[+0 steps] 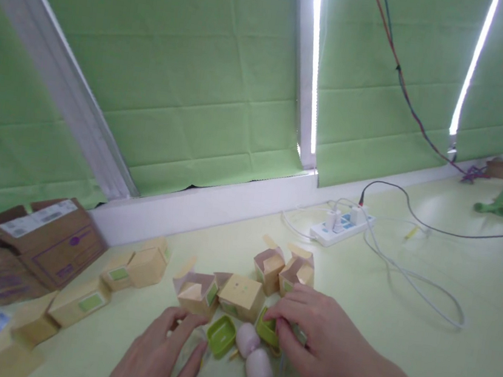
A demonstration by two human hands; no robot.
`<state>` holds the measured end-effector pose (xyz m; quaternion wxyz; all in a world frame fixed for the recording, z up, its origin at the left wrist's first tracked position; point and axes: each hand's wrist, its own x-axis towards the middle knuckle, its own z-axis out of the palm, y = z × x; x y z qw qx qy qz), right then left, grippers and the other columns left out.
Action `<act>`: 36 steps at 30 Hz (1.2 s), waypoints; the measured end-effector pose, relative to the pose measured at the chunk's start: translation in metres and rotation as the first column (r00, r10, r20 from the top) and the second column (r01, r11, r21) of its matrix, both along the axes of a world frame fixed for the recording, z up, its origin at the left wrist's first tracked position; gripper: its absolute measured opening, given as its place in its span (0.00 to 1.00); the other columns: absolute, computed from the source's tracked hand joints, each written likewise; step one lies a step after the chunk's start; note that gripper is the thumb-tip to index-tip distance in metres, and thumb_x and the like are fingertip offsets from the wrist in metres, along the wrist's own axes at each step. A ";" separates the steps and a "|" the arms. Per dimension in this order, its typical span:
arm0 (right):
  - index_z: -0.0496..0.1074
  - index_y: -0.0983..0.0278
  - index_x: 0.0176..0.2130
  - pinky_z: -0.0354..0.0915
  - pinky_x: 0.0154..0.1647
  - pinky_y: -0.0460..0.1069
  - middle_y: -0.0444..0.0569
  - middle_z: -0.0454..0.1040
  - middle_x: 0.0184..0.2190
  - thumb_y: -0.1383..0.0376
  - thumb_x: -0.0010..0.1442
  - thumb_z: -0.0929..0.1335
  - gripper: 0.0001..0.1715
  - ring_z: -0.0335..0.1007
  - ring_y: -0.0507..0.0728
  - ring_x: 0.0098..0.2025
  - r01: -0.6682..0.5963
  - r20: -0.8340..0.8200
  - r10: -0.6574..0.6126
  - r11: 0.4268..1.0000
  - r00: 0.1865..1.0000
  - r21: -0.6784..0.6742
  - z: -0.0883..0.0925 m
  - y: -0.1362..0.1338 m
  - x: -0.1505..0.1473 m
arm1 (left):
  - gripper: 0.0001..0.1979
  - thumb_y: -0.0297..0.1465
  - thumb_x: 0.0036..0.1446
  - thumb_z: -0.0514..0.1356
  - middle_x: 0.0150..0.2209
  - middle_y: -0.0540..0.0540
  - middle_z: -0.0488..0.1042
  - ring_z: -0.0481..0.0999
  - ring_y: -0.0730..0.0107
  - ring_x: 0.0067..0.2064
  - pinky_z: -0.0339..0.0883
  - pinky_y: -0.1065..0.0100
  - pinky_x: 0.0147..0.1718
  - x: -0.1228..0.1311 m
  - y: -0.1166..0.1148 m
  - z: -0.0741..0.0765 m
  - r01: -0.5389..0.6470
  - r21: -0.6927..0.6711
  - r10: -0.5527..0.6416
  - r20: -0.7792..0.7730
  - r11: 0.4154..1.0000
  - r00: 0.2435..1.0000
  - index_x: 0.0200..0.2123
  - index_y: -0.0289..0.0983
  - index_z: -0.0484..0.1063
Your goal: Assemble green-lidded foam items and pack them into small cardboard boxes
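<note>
Head camera: I see the right hand (pixel 314 334) pinching a green cup (pixel 268 332), the left hand (pixel 161 348), fingers parted, beside a second green cup (pixel 221 336). Work looks partway: beyond the hands stand three open boxes (pixel 197 299) and a seemingly closed box (pixel 241 297), pink pieces (pixel 258 370) between the hands. Tabletop (pixel 477 363) spreads right of the right hand toward a white cable (pixel 461 325).
</note>
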<state>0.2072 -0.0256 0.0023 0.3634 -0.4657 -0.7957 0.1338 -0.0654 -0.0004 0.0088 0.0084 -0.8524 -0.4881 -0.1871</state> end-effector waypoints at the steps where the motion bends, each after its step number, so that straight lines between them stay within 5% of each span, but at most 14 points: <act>1: 0.78 0.61 0.38 0.64 0.40 0.49 0.46 0.80 0.33 0.73 0.60 0.65 0.14 0.73 0.57 0.38 -0.002 0.001 0.002 1.000 1.000 0.000 0.000 0.000 0.000 | 0.11 0.33 0.61 0.59 0.44 0.43 0.79 0.81 0.55 0.46 0.75 0.57 0.47 0.008 0.000 0.002 0.017 -0.007 -0.017 -0.007 1.000 1.000 0.46 0.46 0.77; 6: 0.78 0.61 0.38 0.64 0.41 0.50 0.47 0.79 0.34 0.73 0.60 0.65 0.13 0.73 0.57 0.39 0.000 0.002 0.000 1.000 1.000 0.004 -0.003 0.000 -0.001 | 0.07 0.27 0.58 0.61 0.41 0.43 0.78 0.80 0.55 0.43 0.74 0.57 0.43 0.048 0.001 0.007 0.074 -0.192 -0.103 -0.146 0.979 0.984 0.38 0.42 0.78; 10: 0.78 0.60 0.38 0.64 0.41 0.50 0.47 0.79 0.34 0.72 0.60 0.65 0.13 0.73 0.57 0.39 0.011 -0.014 -0.011 1.000 1.000 0.006 -0.003 0.001 0.000 | 0.07 0.24 0.56 0.61 0.40 0.43 0.78 0.79 0.55 0.43 0.73 0.57 0.42 0.050 0.008 0.004 0.114 -0.218 -0.149 -0.154 0.969 0.977 0.34 0.41 0.77; 15: 0.77 0.60 0.38 0.64 0.40 0.49 0.46 0.78 0.33 0.73 0.61 0.65 0.12 0.73 0.57 0.39 -0.006 -0.017 0.006 1.000 1.000 0.010 0.000 -0.002 -0.002 | 0.08 0.33 0.62 0.60 0.29 0.50 0.75 0.76 0.66 0.31 0.70 0.68 0.32 0.036 0.007 0.005 0.154 -0.061 -0.146 0.128 0.986 0.981 0.29 0.42 0.72; 19: 0.76 0.60 0.45 0.65 0.42 0.49 0.47 0.78 0.38 0.67 0.62 0.69 0.10 0.73 0.57 0.42 -0.075 -0.073 0.074 0.997 0.995 -0.010 -0.001 -0.007 -0.009 | 0.09 0.33 0.63 0.58 0.24 0.53 0.71 0.72 0.69 0.28 0.68 0.71 0.29 0.054 -0.010 0.002 0.129 -0.060 -0.095 0.396 0.990 0.913 0.29 0.41 0.69; 22: 0.77 0.62 0.42 0.65 0.41 0.49 0.47 0.78 0.36 0.64 0.64 0.70 0.06 0.73 0.56 0.40 -0.104 -0.069 0.103 0.995 0.992 0.000 -0.008 -0.007 -0.013 | 0.10 0.30 0.63 0.56 0.24 0.53 0.70 0.72 0.71 0.27 0.66 0.72 0.28 0.071 -0.021 -0.004 0.173 -0.092 -0.115 0.442 0.981 0.890 0.28 0.40 0.67; 27: 0.78 0.61 0.41 0.64 0.39 0.48 0.45 0.79 0.33 0.63 0.69 0.68 0.09 0.71 0.55 0.37 -0.133 -0.024 0.134 0.990 0.991 0.049 -0.015 -0.002 -0.010 | 0.10 0.30 0.65 0.55 0.29 0.49 0.72 0.74 0.66 0.32 0.66 0.67 0.33 0.061 -0.018 -0.003 0.181 -0.022 -0.168 0.273 0.983 0.947 0.30 0.39 0.69; 31: 0.80 0.62 0.42 0.64 0.40 0.47 0.45 0.79 0.33 0.65 0.69 0.67 0.10 0.72 0.54 0.37 -0.128 -0.061 0.130 0.991 0.990 0.040 -0.012 0.000 -0.007 | 0.08 0.30 0.65 0.55 0.38 0.43 0.75 0.75 0.55 0.43 0.67 0.54 0.44 0.037 -0.002 -0.002 0.072 0.017 -0.074 0.123 0.997 0.990 0.36 0.39 0.73; 36: 0.80 0.63 0.41 0.64 0.37 0.47 0.46 0.77 0.31 0.65 0.69 0.66 0.11 0.71 0.54 0.35 -0.142 -0.089 0.144 0.990 0.986 0.021 -0.009 -0.002 -0.008 | 0.09 0.31 0.61 0.59 0.45 0.41 0.77 0.75 0.50 0.49 0.67 0.48 0.50 0.033 0.005 -0.017 -0.007 -0.148 0.000 -0.048 0.989 0.999 0.44 0.41 0.77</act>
